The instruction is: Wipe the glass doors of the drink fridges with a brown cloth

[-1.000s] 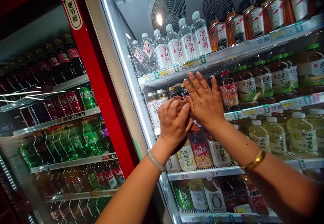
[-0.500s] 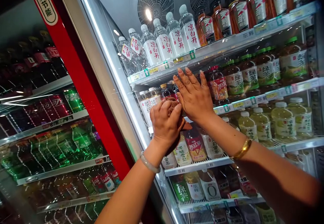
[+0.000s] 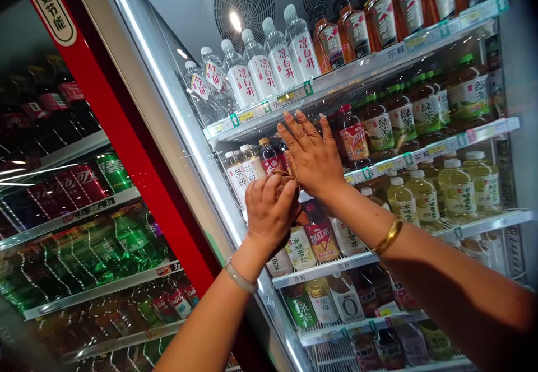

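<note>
My left hand is closed round a bunched brown cloth, pressed toward the glass front of a lit drinks fridge. Only part of the cloth shows past the knuckles, with a fold hanging below the fingers. Just up and to the right, my right hand lies flat with its fingers spread, seemingly against the same glass, and holds nothing. A pale bangle circles the left wrist and a gold bangle the right. Behind the hands, a red-capped bottle and white-labelled tea bottles stand on a shelf.
Clear water bottles and dark amber bottles line the top shelf. Green-capped tea bottles fill the one below. A red door frame divides this fridge from another at left, holding green bottles.
My left hand has slid slightly down and right with the cloth, relative to the shelves. My right hand keeps nearly the same place on the glass. The whole view has shifted a little.
</note>
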`<control>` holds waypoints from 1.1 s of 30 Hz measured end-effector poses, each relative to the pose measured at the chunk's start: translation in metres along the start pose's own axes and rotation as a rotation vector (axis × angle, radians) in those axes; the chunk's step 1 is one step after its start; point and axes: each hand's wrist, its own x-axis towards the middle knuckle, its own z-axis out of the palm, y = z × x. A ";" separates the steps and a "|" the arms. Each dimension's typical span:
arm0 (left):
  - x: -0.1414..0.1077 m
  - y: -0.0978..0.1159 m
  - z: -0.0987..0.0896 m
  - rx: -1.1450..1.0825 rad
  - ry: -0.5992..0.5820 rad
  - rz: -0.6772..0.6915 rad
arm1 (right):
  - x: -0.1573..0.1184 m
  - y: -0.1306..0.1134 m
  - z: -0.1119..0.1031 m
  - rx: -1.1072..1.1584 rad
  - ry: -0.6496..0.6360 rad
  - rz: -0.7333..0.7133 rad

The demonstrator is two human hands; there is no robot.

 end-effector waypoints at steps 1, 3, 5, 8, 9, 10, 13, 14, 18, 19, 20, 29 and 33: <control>0.000 -0.003 -0.002 0.009 -0.024 0.042 | 0.000 0.000 0.000 -0.006 -0.001 0.001; 0.017 -0.016 -0.006 0.055 -0.049 0.058 | -0.001 0.000 0.000 -0.016 0.002 0.005; 0.048 -0.031 -0.009 0.112 -0.030 -0.037 | -0.001 -0.001 0.001 -0.025 0.012 0.008; 0.085 -0.043 -0.007 0.139 0.042 -0.176 | -0.001 -0.001 0.000 -0.036 0.019 0.006; 0.088 -0.042 -0.005 0.134 0.056 -0.193 | -0.002 -0.001 0.000 -0.034 0.015 0.003; 0.086 -0.039 -0.003 0.125 0.059 -0.193 | -0.002 -0.001 0.000 -0.031 0.010 0.000; 0.049 -0.019 0.000 0.087 0.023 -0.108 | -0.001 -0.001 0.000 -0.025 0.011 0.003; 0.033 -0.012 0.000 0.074 0.010 -0.053 | -0.001 -0.001 0.001 -0.028 0.019 0.003; -0.009 -0.003 -0.008 0.056 -0.021 0.134 | -0.001 0.000 0.002 -0.013 0.045 -0.002; -0.007 -0.008 -0.010 0.070 -0.021 0.137 | -0.002 0.000 0.002 -0.004 0.045 -0.002; 0.000 -0.014 -0.013 0.089 -0.017 0.108 | -0.002 0.000 0.002 0.004 0.043 -0.001; 0.070 -0.036 -0.004 0.092 0.127 -0.185 | -0.003 0.000 0.001 0.016 0.062 -0.001; 0.010 -0.003 0.000 0.050 0.059 -0.024 | -0.002 0.000 0.002 0.008 0.052 -0.005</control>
